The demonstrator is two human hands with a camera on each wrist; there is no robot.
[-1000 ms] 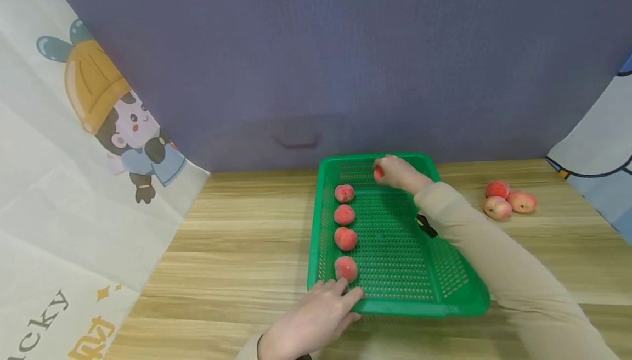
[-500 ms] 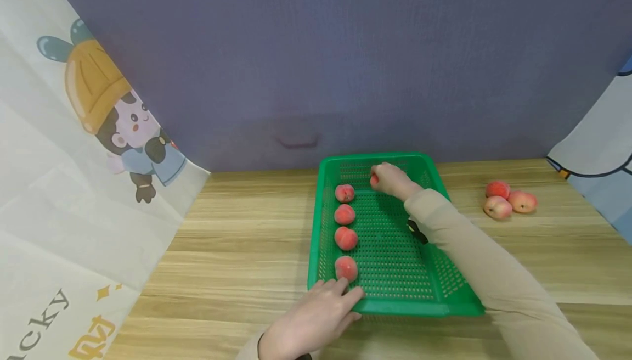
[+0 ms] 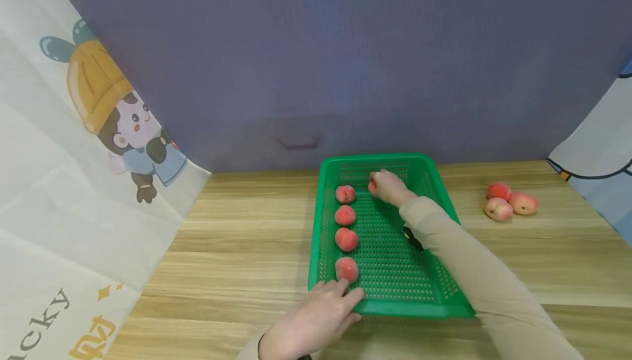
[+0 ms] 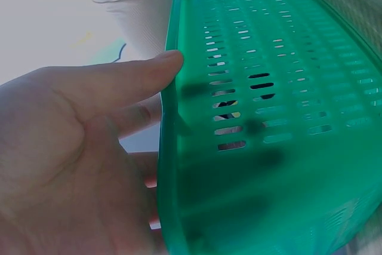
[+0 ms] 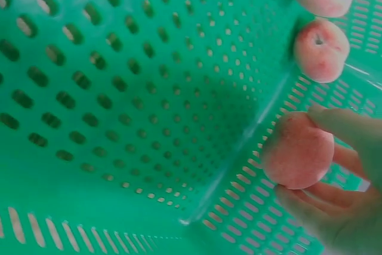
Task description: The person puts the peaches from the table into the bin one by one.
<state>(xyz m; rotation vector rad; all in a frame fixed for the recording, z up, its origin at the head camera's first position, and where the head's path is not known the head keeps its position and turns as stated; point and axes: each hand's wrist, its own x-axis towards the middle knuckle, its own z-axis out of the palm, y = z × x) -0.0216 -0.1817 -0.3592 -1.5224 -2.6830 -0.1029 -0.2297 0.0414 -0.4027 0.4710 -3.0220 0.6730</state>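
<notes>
In the head view, my right hand (image 3: 389, 187) is inside the green plastic basket (image 3: 402, 308) near its far end. It holds a red peach (image 3: 372, 186) between thumb and fingers; the right wrist view shows this peach (image 5: 297, 150) close to the basket's perforated surface. Several peaches line the basket's left side in a column, from a far peach (image 3: 345, 194) to a near peach (image 3: 346, 269). My left hand (image 3: 316, 316) grips the basket's near left rim. In the left wrist view, its thumb (image 4: 137, 79) lies outside the rim and the fingers go over to the inner side.
Three more peaches (image 3: 498, 209) sit together on the wooden table (image 3: 237, 250), right of the basket. A dark blue-grey panel (image 3: 316, 63) rises behind the basket. White cloth with cartoon prints (image 3: 44, 201) bounds the left side.
My right hand has come slightly nearer and to the left with its peach, away from the basket's far rim. The left hand keeps its place on the near rim.
</notes>
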